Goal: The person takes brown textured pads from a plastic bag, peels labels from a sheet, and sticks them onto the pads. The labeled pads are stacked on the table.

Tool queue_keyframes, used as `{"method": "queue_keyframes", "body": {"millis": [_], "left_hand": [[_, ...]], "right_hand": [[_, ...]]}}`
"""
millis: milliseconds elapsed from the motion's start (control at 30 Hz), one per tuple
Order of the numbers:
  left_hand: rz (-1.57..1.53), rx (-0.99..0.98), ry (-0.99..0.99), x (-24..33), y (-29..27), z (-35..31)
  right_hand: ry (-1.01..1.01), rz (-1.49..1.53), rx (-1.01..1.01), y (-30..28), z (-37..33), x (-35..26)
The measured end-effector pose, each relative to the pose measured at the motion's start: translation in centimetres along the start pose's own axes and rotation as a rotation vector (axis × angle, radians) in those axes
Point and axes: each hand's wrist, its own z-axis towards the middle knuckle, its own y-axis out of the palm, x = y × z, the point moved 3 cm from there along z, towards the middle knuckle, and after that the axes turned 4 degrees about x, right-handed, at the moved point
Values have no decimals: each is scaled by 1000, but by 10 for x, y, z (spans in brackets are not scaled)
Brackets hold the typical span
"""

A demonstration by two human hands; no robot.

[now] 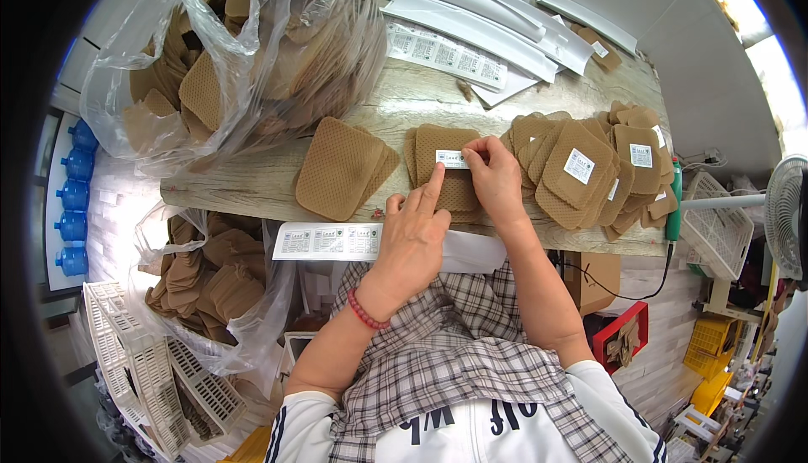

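Note:
A white printed label [449, 159] lies against the top pad of a small stack of brown textured pads [446, 136] in front of me. My right hand [498, 175] pinches the label's right end between thumb and finger. From the left, my left hand [411, 240] touches its lower edge with an outstretched index finger, the other fingers loosely bent. Under my left wrist a white sheet of labels [328, 242] hangs along the table's front edge. Two or so plain pads [337, 168] lie to the left. Labelled pads [579, 167] are heaped on the right.
A large clear plastic bag [278, 59] full of brown pads stands at the table's back left. Curled label sheets [480, 21] lie at the back. Below the table's left are another bag of pads [210, 269] and white crates [126, 362]. A green-handled tool [674, 202] hangs at the right edge.

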Motion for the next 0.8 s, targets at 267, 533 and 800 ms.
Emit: {"method": "queue_keyframes", "body": {"millis": [267, 533, 800], "left_hand": [[11, -15, 5, 0, 1, 0], [34, -10, 19, 1, 3, -2], [30, -1, 22, 0, 4, -2]], "right_hand": [[-23, -11, 4, 0, 1, 0], [-156, -125, 42, 2, -6, -8], [-305, -366, 109, 8, -16, -21]]}}
